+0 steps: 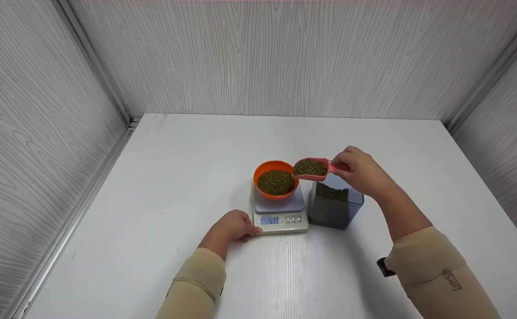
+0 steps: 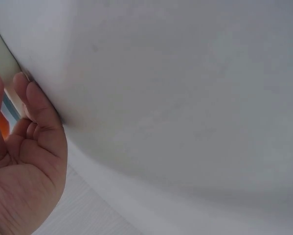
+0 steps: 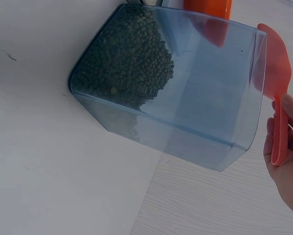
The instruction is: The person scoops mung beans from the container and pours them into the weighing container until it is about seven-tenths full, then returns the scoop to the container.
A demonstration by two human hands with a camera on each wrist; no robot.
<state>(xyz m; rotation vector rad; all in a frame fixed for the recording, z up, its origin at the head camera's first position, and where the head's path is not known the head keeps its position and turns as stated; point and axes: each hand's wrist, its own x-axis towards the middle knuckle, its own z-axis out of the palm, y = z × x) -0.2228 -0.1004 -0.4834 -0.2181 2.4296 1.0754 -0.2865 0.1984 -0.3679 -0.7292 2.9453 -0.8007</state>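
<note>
My right hand (image 1: 362,170) grips the handle of a pink scoop (image 3: 279,73) heaped with small green grains that look like mung beans. The scoop's front lip overlaps the right rim of an orange bowl (image 1: 267,167), which holds a mound of the same grains. That bowl stands on a white kitchen scale (image 1: 285,227) with a lit display. At the scale's front left corner, my left hand (image 1: 236,226) holds the edge between thumb and curled fingers. The left wrist view shows this hand (image 2: 31,152) at the pale edge.
Just right of the scale stands a clear, bluish plastic container (image 3: 185,112), partly filled with green grains; the scoop is above its rim. White table (image 1: 174,177) surrounds everything, with pale wood-grain panels (image 1: 285,57) at the back and sides.
</note>
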